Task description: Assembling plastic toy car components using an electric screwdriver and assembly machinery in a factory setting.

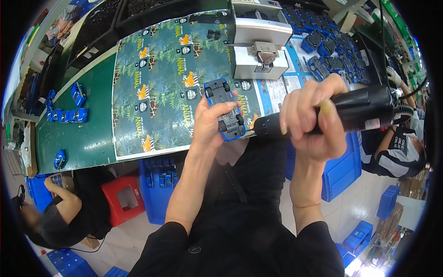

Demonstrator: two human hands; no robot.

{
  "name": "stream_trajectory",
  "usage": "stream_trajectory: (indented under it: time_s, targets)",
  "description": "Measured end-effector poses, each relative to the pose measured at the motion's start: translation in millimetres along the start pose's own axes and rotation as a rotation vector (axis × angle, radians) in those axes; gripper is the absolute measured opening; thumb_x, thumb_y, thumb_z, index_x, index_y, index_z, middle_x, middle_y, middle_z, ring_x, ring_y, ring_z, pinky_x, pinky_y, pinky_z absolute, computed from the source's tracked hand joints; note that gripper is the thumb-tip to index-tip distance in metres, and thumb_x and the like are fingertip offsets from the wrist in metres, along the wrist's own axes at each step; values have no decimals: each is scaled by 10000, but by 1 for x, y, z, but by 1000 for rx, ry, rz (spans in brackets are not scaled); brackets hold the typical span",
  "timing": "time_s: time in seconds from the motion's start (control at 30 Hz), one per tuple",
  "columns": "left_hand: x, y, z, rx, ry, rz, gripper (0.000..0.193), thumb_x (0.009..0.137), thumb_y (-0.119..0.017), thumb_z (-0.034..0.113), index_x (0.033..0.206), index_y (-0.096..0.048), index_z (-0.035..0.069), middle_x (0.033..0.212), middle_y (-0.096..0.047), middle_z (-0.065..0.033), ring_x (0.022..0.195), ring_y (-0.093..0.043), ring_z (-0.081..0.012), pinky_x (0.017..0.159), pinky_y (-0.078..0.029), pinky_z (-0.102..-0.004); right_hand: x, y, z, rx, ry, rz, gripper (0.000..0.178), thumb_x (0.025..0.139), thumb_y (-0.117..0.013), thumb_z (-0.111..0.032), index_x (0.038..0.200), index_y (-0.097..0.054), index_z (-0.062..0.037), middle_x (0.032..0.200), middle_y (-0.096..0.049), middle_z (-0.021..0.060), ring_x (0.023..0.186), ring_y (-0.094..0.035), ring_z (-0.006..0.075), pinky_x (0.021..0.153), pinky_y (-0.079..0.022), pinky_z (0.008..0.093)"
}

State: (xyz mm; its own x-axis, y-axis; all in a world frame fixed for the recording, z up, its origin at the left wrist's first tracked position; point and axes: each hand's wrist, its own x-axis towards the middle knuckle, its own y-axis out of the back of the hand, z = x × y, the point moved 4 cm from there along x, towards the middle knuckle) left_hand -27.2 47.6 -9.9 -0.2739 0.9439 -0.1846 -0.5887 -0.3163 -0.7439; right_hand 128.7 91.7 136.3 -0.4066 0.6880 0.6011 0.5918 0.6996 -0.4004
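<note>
My left hand point(210, 120) grips a blue toy car point(223, 109) turned upside down, its black underside and wheels facing up. The thumb presses across the middle of the underside. My right hand point(316, 117) is wrapped round a black electric screwdriver point(362, 108) with a cord at its back end. The screwdriver lies nearly level, its tip pointing left at the lower end of the car. Whether the tip touches the car I cannot tell. Beyond both hands stands a grey metal machine point(259, 44) with a small metal fitting on its front.
A printed sheet point(170, 92) covers much of the green table point(99, 134). Several blue cars point(67, 115) stand at the left; many upturned ones point(334, 64) lie at the back right. Co-workers sit at left and right. A blue bin point(341, 168) and red stool point(122, 198) are below.
</note>
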Motion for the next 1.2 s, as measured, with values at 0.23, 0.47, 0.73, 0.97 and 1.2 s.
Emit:
stream_trajectory:
  time_s: [0.23,0.47,0.73,0.97,1.2]
  targets:
    - [-2,-5,1,23,-21,24,355,773,-683,-37,1110,-575,-7,998,-659,-114,832,-685,-208,705,-596,-355,-11,-10,11,-103,-110,51,151,899,-587,-122,919,-469,-29,612,-473,53,444,-450,134,479,-460,312]
    - [-2,-4,2,28,35,56,361,771,-662,-35,1121,-578,-9,980,-675,-110,823,-688,-201,718,-578,-339,-16,-15,28,-111,-122,-8,270,838,-717,-73,852,-449,-46,615,-507,66,460,-482,136,471,-473,304]
    - [0,0,0,14,44,43,404,772,-656,-31,1165,-565,-9,1013,-668,-117,840,-687,-211,717,-577,-353,-23,-14,30,-34,-203,21,328,762,-797,9,828,-485,-68,654,-579,42,605,-557,99,660,-486,276]
    - [4,2,0,-13,58,3,491,810,-642,-11,1293,-558,6,1072,-670,-114,889,-678,-213,803,-565,-349,-21,-17,30,-80,-73,14,293,839,-741,-134,841,-457,-64,616,-509,41,459,-479,123,470,-459,278]
    - [-1,-7,18,128,-46,-2,349,920,-673,163,1241,-587,55,949,-663,-65,764,-667,-158,668,-569,-319,-24,-16,22,59,-72,-49,268,886,-701,-192,974,-483,-63,687,-516,26,549,-512,140,523,-458,306]
